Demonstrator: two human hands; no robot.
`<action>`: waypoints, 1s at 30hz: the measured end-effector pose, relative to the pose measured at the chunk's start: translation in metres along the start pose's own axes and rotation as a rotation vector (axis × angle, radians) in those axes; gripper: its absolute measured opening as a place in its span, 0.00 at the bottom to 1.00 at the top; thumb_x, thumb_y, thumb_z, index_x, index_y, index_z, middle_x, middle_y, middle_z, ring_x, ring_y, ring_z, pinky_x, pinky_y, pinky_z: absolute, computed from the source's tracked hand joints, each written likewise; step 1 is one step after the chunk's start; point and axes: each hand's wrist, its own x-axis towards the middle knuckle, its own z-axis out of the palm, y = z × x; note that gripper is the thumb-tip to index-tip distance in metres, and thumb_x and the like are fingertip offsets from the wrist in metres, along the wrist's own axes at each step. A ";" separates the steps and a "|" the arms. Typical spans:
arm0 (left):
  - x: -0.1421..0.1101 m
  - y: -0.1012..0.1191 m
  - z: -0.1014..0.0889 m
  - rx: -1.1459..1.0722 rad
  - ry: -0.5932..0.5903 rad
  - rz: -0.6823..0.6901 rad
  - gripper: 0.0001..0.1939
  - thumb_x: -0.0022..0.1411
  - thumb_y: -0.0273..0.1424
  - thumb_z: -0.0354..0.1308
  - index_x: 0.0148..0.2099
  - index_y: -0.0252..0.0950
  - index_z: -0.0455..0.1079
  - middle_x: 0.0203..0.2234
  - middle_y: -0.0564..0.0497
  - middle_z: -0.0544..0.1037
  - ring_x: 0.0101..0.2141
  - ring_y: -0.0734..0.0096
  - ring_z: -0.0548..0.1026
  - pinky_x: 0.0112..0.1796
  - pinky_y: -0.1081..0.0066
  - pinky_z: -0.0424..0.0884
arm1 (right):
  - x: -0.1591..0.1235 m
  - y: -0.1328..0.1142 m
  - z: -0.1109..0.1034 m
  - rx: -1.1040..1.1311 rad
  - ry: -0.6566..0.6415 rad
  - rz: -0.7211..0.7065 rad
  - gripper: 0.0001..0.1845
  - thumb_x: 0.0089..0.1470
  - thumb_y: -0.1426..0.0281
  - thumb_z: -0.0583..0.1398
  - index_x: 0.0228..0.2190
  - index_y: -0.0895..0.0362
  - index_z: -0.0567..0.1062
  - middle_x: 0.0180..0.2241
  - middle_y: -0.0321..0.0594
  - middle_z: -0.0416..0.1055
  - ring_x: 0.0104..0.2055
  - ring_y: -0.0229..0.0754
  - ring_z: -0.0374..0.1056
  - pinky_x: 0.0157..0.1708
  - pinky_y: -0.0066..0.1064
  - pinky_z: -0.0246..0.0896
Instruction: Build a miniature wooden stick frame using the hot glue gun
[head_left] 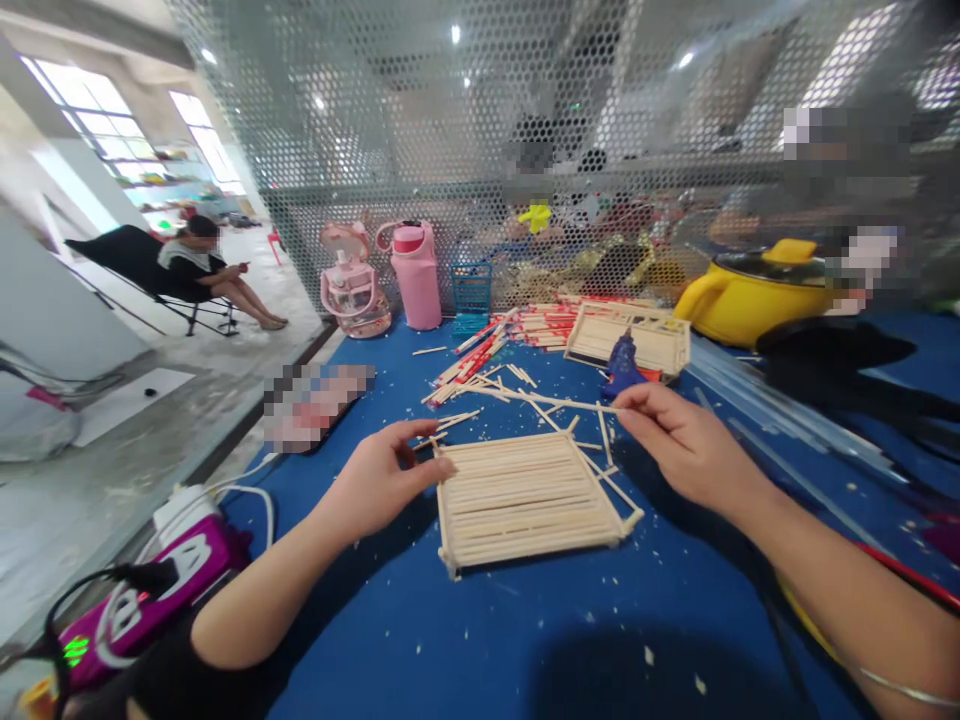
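Observation:
A flat rectangular panel of pale wooden sticks (517,495) lies on the blue table, with short stick ends jutting from its corners. My left hand (390,470) has its thumb on the panel's left edge and its fingers curled by the upper left corner. Pinched between the thumb and fingers of my right hand (682,440) is the end of a long thin wooden stick (551,400), which points left above the panel's far side. Behind my right hand stands a dark blue glue gun (622,365), partly hidden.
Loose and red-banded sticks (480,360) lie behind the panel, near another stick frame (652,340). A pink bottle (416,275), a clear bottle (356,300) and a yellow pot (757,295) line the back. Clear glue rods (795,410) lie right; a purple power strip (172,570) is left.

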 end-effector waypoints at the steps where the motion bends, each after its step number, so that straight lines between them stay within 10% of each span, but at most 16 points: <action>1: -0.002 0.000 -0.002 0.012 0.029 0.012 0.31 0.51 0.46 0.62 0.54 0.36 0.70 0.31 0.49 0.76 0.29 0.68 0.71 0.32 0.68 0.67 | 0.001 0.000 0.003 -0.003 0.018 -0.001 0.11 0.58 0.60 0.53 0.33 0.53 0.71 0.26 0.37 0.71 0.27 0.40 0.65 0.28 0.31 0.60; 30: -0.009 0.002 0.006 -0.081 0.285 -0.011 0.20 0.54 0.45 0.61 0.43 0.36 0.77 0.28 0.51 0.81 0.28 0.67 0.76 0.31 0.71 0.71 | 0.012 -0.011 0.019 0.096 0.004 -0.078 0.10 0.58 0.64 0.56 0.34 0.54 0.77 0.34 0.39 0.75 0.37 0.40 0.70 0.40 0.33 0.63</action>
